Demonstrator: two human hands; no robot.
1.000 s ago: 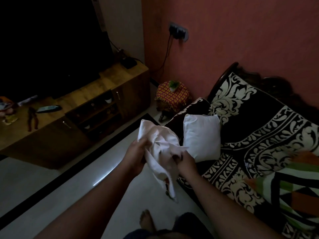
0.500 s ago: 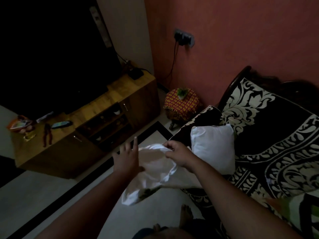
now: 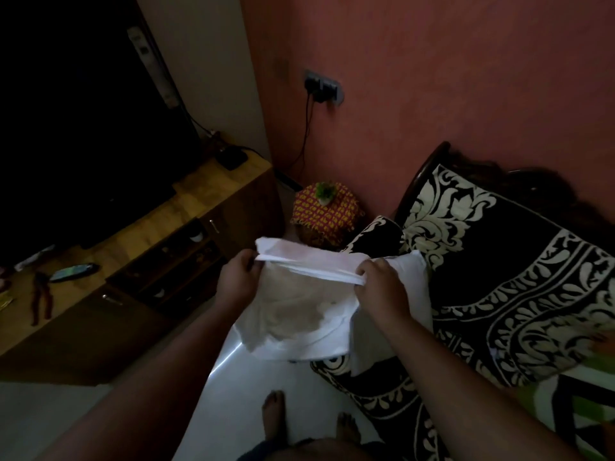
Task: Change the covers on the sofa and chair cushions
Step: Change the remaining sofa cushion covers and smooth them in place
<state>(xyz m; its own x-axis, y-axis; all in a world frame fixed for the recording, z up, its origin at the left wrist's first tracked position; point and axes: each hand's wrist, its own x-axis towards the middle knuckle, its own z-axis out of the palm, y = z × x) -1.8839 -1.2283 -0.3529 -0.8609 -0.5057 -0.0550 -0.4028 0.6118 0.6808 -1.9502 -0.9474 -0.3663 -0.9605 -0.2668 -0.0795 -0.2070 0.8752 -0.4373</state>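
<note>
White fabric first: I count one cushion cover [image 3: 299,311], held up in the air in front of the person, between the TV cabinet and the sofa, its top edge stretched sideways and the rest hanging slack. Two hands on it. The left hand [image 3: 238,277] pinches the left end of the top edge, thumb and fingers curled round the cloth; the right hand [image 3: 379,289] grips the right end, fingers curled over the bunched hem. I see one bare white cushion [image 3: 417,287] standing on the sofa [image 3: 499,294] just behind the right hand, partly hidden by the cover and the wrist. One sofa, black with a cream floral pattern. One striped cushion [image 3: 592,394] shows at the right edge, cropped, so I can't tell its full shape. Two bare feet [image 3: 274,414] on the white floor [image 3: 233,410] below the cover. One small stool [image 3: 324,214] with a red-yellow patterned cloth sits in the corner, with one small green plant [image 3: 324,193] on top. One wooden TV cabinet [image 3: 133,261] at left with one dark TV [image 3: 83,128], one pair of pliers [image 3: 41,297] and one remote [image 3: 73,272] on it. One wall socket [image 3: 322,89] with a cable hanging down. Lighting is dim, fine detail is lost.
</note>
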